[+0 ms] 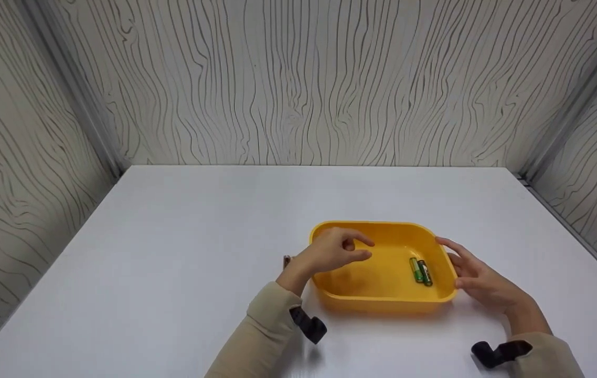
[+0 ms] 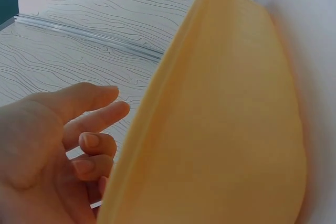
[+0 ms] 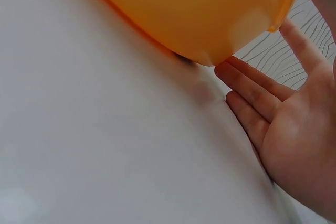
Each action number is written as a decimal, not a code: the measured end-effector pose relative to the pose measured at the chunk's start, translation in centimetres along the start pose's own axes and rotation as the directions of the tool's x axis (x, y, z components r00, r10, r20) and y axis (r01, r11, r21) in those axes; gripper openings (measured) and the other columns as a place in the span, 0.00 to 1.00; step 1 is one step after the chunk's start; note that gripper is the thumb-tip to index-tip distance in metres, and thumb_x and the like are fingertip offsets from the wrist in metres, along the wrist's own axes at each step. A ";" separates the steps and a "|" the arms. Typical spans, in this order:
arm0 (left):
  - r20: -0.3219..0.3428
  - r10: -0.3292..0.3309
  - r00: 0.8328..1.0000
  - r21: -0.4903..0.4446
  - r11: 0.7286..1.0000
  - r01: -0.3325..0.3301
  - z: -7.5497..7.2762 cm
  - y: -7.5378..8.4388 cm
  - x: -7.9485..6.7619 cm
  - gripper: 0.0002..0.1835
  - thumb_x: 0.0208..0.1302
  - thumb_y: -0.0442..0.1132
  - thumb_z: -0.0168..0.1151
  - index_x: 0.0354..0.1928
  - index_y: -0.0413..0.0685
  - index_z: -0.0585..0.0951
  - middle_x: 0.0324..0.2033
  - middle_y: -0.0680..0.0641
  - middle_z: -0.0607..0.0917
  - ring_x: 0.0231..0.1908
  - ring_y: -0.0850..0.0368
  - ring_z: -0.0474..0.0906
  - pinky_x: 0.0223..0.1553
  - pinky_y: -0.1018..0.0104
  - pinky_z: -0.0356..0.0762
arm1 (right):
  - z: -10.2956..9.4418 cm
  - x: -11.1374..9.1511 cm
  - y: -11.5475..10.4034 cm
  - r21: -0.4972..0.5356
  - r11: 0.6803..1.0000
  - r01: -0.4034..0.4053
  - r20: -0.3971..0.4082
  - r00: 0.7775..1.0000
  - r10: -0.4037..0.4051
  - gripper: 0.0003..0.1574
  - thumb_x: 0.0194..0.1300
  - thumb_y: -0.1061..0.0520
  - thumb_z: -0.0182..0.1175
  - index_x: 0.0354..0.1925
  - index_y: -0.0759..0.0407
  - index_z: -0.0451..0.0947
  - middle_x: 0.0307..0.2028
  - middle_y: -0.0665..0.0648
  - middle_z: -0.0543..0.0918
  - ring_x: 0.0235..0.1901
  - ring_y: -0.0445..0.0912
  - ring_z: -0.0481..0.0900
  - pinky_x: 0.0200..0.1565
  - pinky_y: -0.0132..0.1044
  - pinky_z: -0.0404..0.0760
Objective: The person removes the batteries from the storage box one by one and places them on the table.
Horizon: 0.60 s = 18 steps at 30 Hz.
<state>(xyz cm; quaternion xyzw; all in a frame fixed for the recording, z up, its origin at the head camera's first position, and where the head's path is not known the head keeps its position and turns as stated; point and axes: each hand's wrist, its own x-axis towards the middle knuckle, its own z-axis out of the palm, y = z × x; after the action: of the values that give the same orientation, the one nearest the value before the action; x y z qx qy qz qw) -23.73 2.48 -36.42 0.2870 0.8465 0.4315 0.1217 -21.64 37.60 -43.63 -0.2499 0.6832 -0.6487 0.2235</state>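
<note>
A yellow plastic bin [image 1: 387, 300] stands on the white table, with two green batteries [image 1: 420, 271] side by side in its right part. Over the bin's left part hovers my left hand [image 1: 332, 249], thumb and index finger apart, the other fingers bent inward, nothing held. The left wrist view shows that hand [image 2: 68, 140] beside the bin's rim [image 2: 157, 87]. My right hand [image 1: 479, 278] touches the bin's right end with fairly straight, spread fingers; in the right wrist view its fingertips [image 3: 223, 69] meet the bin's lower wall [image 3: 210, 24].
Just left of the bin, a small brown-and-silver cylinder [image 1: 287, 260] is partly hidden by my left wrist. The white tabletop [image 1: 188, 252] extends to the left and behind. Wood-grain patterned panels [image 1: 298, 84] enclose the back and sides. Black straps [image 1: 308, 324] circle both sleeves.
</note>
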 end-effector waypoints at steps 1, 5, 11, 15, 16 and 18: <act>0.003 -0.004 1.000 0.000 1.000 0.004 0.1 0.1 0.1 0.14 0.65 0.43 0.63 0.51 0.50 0.84 0.19 0.56 0.66 0.21 0.64 0.60 0.26 0.75 0.58 | 0.0 0.0 0.0 0.002 1.000 0.002 0.003 1.000 -0.002 0.49 0.70 0.61 0.53 0.76 0.44 0.36 0.68 0.36 0.65 0.64 0.32 0.70 0.63 0.21 0.67; 0.010 -0.008 1.000 0.012 1.000 0.008 0.5 0.3 0.6 0.15 0.65 0.44 0.63 0.51 0.51 0.84 0.20 0.56 0.66 0.22 0.65 0.61 0.26 0.76 0.58 | 0.0 0.0 0.0 0.008 1.000 0.011 0.013 1.000 -0.011 0.49 0.70 0.62 0.53 0.76 0.45 0.36 0.68 0.36 0.65 0.64 0.32 0.70 0.63 0.22 0.68; 0.013 -0.018 1.000 0.018 1.000 0.018 1.1 0.5 1.3 0.15 0.65 0.45 0.63 0.52 0.50 0.83 0.22 0.56 0.68 0.24 0.65 0.62 0.26 0.77 0.59 | 0.0 -0.1 0.1 -0.006 1.000 -0.002 0.000 1.000 0.002 0.48 0.71 0.59 0.53 0.76 0.43 0.37 0.68 0.36 0.65 0.63 0.33 0.71 0.62 0.22 0.69; 0.017 -0.033 0.999 0.017 0.999 0.033 1.5 0.6 1.7 0.16 0.64 0.45 0.63 0.52 0.49 0.83 0.24 0.56 0.69 0.25 0.65 0.63 0.27 0.77 0.60 | -0.2 -0.1 0.2 0.011 0.999 0.047 0.032 0.998 -0.048 0.48 0.71 0.61 0.53 0.76 0.46 0.36 0.68 0.41 0.66 0.63 0.35 0.71 0.63 0.24 0.69; 0.018 -0.037 0.999 0.016 0.999 0.037 1.6 0.7 1.8 0.16 0.64 0.45 0.63 0.52 0.49 0.83 0.24 0.56 0.70 0.26 0.65 0.64 0.27 0.77 0.61 | -0.2 -0.1 0.2 0.018 0.998 0.055 0.037 0.998 -0.055 0.48 0.71 0.62 0.52 0.76 0.47 0.36 0.68 0.42 0.66 0.63 0.35 0.71 0.63 0.24 0.69; 0.021 -0.044 0.999 0.020 0.999 0.044 1.8 0.8 2.0 0.16 0.64 0.46 0.63 0.52 0.50 0.83 0.25 0.56 0.71 0.26 0.65 0.64 0.27 0.77 0.61 | -0.2 -0.1 0.3 0.024 0.998 0.062 0.044 0.997 -0.063 0.49 0.71 0.63 0.52 0.76 0.48 0.35 0.68 0.43 0.66 0.63 0.36 0.71 0.63 0.24 0.69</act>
<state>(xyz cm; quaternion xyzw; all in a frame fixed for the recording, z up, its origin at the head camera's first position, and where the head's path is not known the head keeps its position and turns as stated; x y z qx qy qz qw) -24.21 5.17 -36.78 0.2742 0.8554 0.4174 0.1377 -21.71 37.80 -43.87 -0.2831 0.6627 -0.6572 0.2209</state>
